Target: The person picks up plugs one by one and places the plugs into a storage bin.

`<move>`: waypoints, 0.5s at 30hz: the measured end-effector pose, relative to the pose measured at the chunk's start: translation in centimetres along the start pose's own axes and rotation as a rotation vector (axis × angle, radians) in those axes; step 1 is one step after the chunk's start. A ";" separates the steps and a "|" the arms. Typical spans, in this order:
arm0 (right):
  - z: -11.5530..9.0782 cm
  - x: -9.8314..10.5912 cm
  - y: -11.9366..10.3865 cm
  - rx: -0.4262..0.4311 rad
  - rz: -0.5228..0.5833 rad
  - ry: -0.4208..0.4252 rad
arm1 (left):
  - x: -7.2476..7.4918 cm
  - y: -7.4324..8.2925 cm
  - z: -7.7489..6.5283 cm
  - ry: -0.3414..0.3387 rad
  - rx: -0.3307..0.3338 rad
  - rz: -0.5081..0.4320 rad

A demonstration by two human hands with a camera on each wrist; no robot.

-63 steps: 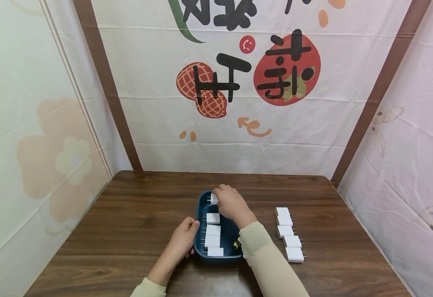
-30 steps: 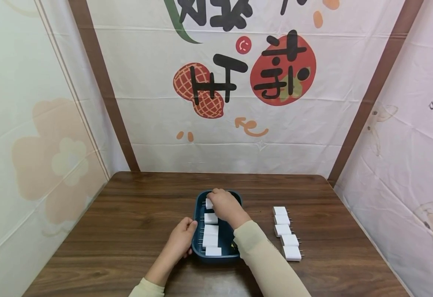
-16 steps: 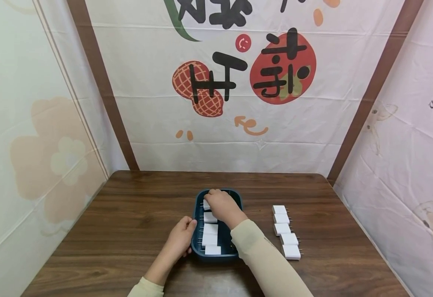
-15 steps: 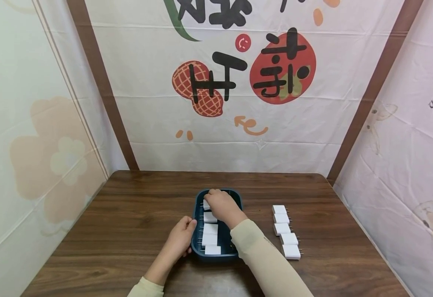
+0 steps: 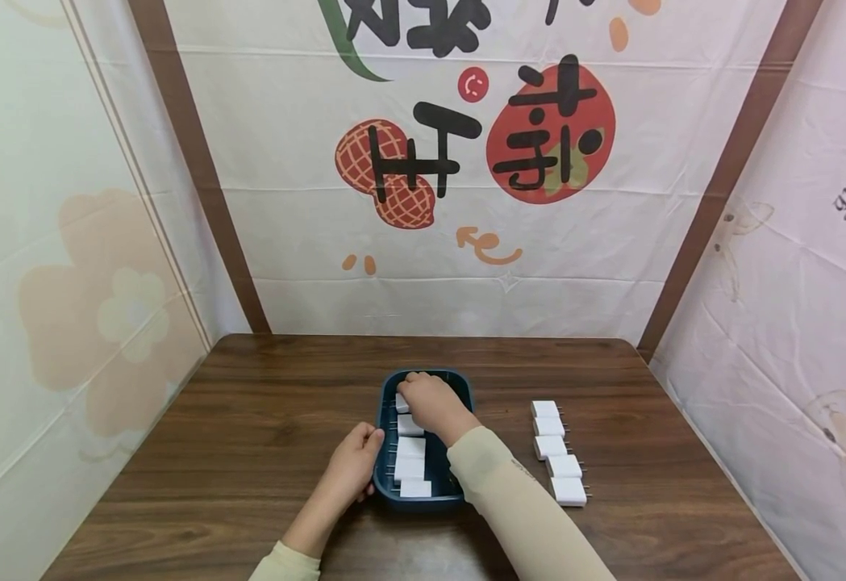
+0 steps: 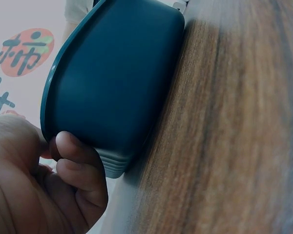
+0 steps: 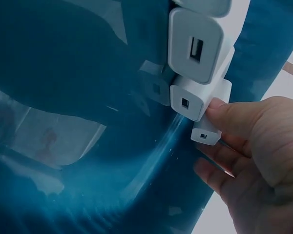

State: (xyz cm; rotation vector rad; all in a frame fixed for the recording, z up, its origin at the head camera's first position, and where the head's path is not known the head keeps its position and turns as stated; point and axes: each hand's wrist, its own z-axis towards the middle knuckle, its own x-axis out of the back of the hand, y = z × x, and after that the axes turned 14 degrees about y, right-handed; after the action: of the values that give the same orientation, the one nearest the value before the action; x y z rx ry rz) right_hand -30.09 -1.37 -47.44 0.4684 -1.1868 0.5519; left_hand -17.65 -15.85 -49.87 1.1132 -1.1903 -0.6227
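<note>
A dark blue tray (image 5: 440, 503) stands on the table with a column of white USB charger plugs (image 5: 410, 470) along its left side, prongs pointing left. My left hand (image 5: 353, 464) grips the tray's left rim; the left wrist view has its curled fingers (image 6: 78, 168) against the outer wall. At the tray's far end my right hand (image 5: 437, 406) pinches the farthest charger (image 5: 402, 403), partly hidden by the fingers. In the right wrist view, the thumb (image 7: 234, 116) and fingertips are at this charger (image 7: 206, 134), right beside another charger (image 7: 188, 100) with its USB port showing.
To the right of the tray, several more white chargers (image 5: 549, 446) lie in a column on the wooden table (image 5: 285, 387), prongs pointing right. Printed cloth (image 5: 299, 242) hangs behind the table and on both sides.
My right hand has shifted left and slightly nearer with its charger, closing toward the column. The left hand keeps its hold on the rim. A black-and-yellow bit in the tray is now hidden.
</note>
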 end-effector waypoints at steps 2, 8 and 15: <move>0.1 -0.1 0.0 -0.001 0.000 -0.002 | 0.0 0.0 0.0 0.001 0.001 -0.003; 0.1 0.0 0.1 -0.019 0.018 -0.025 | 0.0 0.1 -0.1 -0.006 0.008 -0.010; 0.2 0.1 0.0 -0.025 0.026 -0.047 | 0.0 0.0 0.0 -0.005 0.010 -0.005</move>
State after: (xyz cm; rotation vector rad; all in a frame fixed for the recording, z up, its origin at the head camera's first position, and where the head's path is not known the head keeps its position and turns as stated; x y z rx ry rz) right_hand -30.20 -1.47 -47.34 0.4478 -1.2446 0.5502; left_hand -17.61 -15.84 -49.82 1.1238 -1.1960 -0.6242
